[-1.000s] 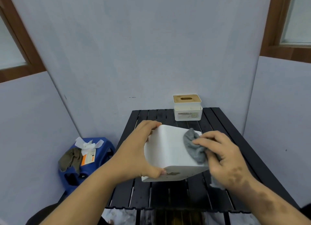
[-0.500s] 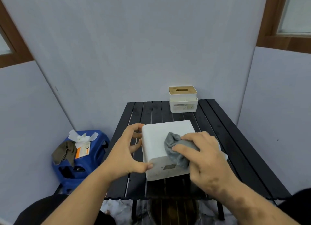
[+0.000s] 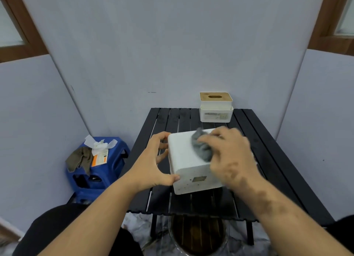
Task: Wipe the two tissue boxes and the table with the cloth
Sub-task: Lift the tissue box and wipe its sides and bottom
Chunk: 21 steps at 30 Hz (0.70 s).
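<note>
Since half a second ago the right hand has carried the grey cloth from the near front edge of the white tissue box up toward the far part of its top face; the hand is blurred. The box itself has stayed in about the same spot, and the left hand keeps its grip on the box's left side.

The white tissue box sits on the black slatted table, in the near middle of the tabletop, with its plain top face up and a small label on the near side. It lies between the two hands. The left hand is spread part-way open around the box's left end: the thumb presses the near left corner and the fingers curl toward the far left edge. The right hand is closed over the bunched cloth, pressing it onto the top of the box, right of centre, with the cloth sticking out to the left of the fingers.

A second tissue box with a wooden lid stands at the far edge of the table, well apart from both hands. Left of the table a blue plastic stool holds a crumpled olive rag and some white tissue paper.
</note>
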{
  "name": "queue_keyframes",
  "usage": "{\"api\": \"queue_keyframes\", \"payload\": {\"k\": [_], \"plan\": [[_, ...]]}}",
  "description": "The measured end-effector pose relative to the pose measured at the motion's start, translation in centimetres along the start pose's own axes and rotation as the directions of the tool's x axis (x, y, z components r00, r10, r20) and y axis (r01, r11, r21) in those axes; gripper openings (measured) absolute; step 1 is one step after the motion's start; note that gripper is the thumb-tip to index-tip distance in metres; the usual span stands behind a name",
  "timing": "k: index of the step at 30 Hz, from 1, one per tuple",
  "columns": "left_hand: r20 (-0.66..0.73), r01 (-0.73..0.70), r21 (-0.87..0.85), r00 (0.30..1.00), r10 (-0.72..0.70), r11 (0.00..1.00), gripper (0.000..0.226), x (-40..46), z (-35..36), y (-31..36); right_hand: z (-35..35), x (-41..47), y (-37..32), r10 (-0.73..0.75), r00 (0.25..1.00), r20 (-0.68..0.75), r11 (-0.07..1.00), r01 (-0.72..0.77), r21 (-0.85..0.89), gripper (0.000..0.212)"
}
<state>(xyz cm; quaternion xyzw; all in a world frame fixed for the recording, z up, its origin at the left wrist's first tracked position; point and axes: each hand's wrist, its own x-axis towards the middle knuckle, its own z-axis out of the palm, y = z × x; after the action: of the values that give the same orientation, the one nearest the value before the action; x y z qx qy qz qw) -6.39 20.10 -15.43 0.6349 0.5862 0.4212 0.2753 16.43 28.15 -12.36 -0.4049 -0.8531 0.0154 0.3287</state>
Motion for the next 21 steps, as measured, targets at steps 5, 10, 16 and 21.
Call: {"api": "queue_keyframes", "payload": {"k": [5, 10, 16, 21], "plan": [[-0.011, 0.01, 0.01, 1.0, -0.01, 1.0, 0.099, -0.1, 0.2, 0.0, -0.5, 2.4, -0.8, 0.161, 0.982, 0.097, 0.987, -0.159, -0.031, 0.043], [-0.055, -0.013, -0.024, 0.998, 0.011, 1.0, 0.098, -0.1, 0.4, -0.1, 0.9, 3.1, -5.5, -0.144, 0.974, 0.173, 0.989, 0.144, 0.017, 0.051], [-0.037, 0.002, 0.008, 0.999, -0.002, 1.0, 0.095, 0.0, 0.2, -0.4, -0.5, 4.6, 0.4, 0.288, 0.952, 0.108, 0.953, -0.295, 0.062, 0.038], [-0.054, 0.001, -0.023, 0.999, -0.003, 1.0, 0.098, 0.2, 0.3, -0.3, 2.1, 4.0, -6.1, -0.077, 0.98, 0.181, 0.996, 0.082, -0.017, 0.052]]}}
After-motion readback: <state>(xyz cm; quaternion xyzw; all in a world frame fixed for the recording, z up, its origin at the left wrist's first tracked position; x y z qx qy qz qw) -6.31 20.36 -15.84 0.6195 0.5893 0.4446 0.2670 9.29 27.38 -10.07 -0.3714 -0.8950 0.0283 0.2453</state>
